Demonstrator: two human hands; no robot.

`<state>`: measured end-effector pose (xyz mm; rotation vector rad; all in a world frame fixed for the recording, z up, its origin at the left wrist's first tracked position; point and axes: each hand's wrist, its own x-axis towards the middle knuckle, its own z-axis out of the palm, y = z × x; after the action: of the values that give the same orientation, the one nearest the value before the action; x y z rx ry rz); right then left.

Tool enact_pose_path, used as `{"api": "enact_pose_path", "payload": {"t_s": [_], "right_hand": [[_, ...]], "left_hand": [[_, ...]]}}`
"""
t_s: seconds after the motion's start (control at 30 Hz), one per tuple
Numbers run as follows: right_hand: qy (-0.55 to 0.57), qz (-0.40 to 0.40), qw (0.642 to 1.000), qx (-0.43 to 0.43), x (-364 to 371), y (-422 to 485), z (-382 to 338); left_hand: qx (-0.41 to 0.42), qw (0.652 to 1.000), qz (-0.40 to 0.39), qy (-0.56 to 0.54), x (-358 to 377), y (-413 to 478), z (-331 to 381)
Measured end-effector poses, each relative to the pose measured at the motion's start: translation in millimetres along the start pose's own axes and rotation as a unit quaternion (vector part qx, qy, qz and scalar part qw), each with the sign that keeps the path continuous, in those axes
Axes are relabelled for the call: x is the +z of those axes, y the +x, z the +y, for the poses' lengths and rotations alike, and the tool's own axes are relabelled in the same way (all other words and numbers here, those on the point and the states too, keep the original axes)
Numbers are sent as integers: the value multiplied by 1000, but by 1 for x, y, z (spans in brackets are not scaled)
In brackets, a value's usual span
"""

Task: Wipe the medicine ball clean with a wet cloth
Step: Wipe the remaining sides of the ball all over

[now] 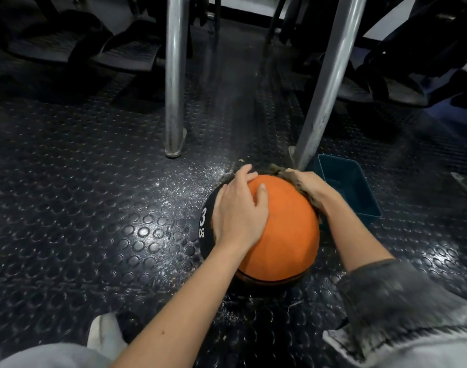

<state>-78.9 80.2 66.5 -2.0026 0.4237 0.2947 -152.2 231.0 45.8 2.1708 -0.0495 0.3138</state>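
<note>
Ball [282, 229]: under both our hands.
Left hand [239, 211]: spread flat, steadying it.
Right hand [310, 185]: pressed cloth [305, 193] on its far right side.

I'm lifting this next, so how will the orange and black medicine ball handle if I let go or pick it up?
The medicine ball is round and sits on flat studded flooring, so it would probably roll once the left hand lifts off. Its "3 KG" marking suggests it is heavy for its size. If the cloth under the right hand is wet, the surface may be slick.

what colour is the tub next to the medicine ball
Dark teal blue. The tub sits on the floor right of the orange-and-black medicine ball, clearest in the head view.
</note>
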Motion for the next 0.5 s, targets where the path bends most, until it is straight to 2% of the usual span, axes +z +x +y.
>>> {"api": "enact_pose_path", "payload": {"t_s": [0.1,0.17,0.27,0.37,0.43,0.5], "right_hand": [[64,4,993,98,-5,-4,35],[163,26,975,148,3,-9,58],[226,68,958,160,9,-17,63],[171,95,974,114,1,-23,43],[122,95,988,25,5,-33,13],[10,93,991,-99,22,-45,-17]], "left_hand": [[-14,1000,1,-5,-1,2,-4],[-31,999,6,-17,-4,6,-7],[-48,998,14,-26,-6,11,-10],[-38,999,18,-19,-3,7,-7],[-33,999,18,-20,0,7,-4],[-28,999,26,-8,4,10,-1]]}}
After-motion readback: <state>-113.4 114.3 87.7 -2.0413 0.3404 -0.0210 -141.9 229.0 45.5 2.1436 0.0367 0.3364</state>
